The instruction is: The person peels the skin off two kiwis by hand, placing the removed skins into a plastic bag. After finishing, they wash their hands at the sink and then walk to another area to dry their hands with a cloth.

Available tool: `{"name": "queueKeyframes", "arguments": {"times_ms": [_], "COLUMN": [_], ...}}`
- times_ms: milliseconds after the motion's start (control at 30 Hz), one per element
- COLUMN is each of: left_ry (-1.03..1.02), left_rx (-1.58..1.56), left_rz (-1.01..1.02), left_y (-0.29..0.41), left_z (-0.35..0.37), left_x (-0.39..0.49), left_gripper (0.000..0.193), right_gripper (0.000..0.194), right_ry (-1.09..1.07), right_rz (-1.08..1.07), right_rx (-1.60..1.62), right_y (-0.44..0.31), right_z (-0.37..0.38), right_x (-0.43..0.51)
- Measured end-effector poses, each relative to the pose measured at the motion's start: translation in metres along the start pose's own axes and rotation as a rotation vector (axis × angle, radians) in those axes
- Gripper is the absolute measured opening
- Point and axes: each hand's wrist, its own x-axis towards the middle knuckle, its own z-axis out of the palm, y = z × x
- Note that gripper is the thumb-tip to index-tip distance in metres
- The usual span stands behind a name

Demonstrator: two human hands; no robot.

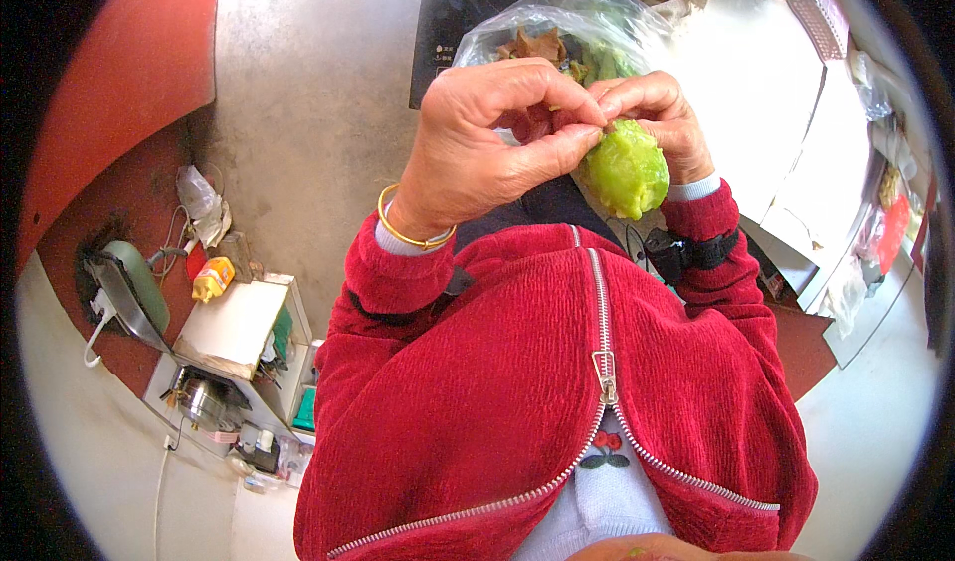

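My right hand [660,110] holds a piece of light-green vegetable or fruit [628,169], its surface wet, uneven and partly peeled. At the upper left edge of that piece, the thumb and forefinger of my left hand [515,124] meet the fingers of my right hand in a pinch. Whether a strip of skin lies between the fingertips cannot be made out. Just beyond both hands lies an open clear plastic bag [574,20], with green scraps and brown, dry-looking pieces [541,45] in it.
A black glass panel [440,9] with markings lies under the bag's left side. White surface [739,113] and pink basket [819,13] are at right. At lower left are a white cabinet [231,326], a yellow bottle [213,279], a metal pot [201,400] and a green-backed chair [138,285].
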Motion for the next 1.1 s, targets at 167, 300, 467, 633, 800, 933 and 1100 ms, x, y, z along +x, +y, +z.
{"name": "queueKeyframes", "arguments": {"times_ms": [167,300,467,633,800,933,1100], "left_ry": [0.025,0.061,0.049,0.114,0.163,0.171,0.16], "left_rx": [-0.081,-0.197,-0.423,-0.709,-0.741,-0.812,-0.87], "left_rz": [-0.137,-0.195,-0.341,-0.25,-0.224,-0.267,-0.312], "left_y": [0.002,0.004,0.005,-0.005,-0.016,-0.021,-0.029], "left_z": [0.003,0.007,0.0,-0.014,-0.027,-0.027,-0.022], "left_x": [-0.005,-0.003,-0.002,-0.006,-0.012,-0.011,-0.013], "left_gripper": [0.009,0.011,0.014,0.027,0.032,0.033,0.034], "right_gripper": [0.034,0.034,0.034,0.032,0.03,0.029,0.029], "right_ry": [0.031,0.094,0.088,-0.071,-0.342,-0.446,-0.498], "right_rz": [0.004,0.022,0.015,-0.087,-0.289,-0.443,-0.474], "right_rx": [-0.065,-0.05,-0.037,-0.04,0.066,0.133,0.089], "right_y": [-0.005,-0.005,-0.011,-0.037,-0.07,-0.086,-0.097], "right_z": [0.003,0.005,0.015,0.043,0.074,0.098,0.103], "right_x": [-0.002,-0.006,-0.003,0.005,0.018,0.031,0.038]}}
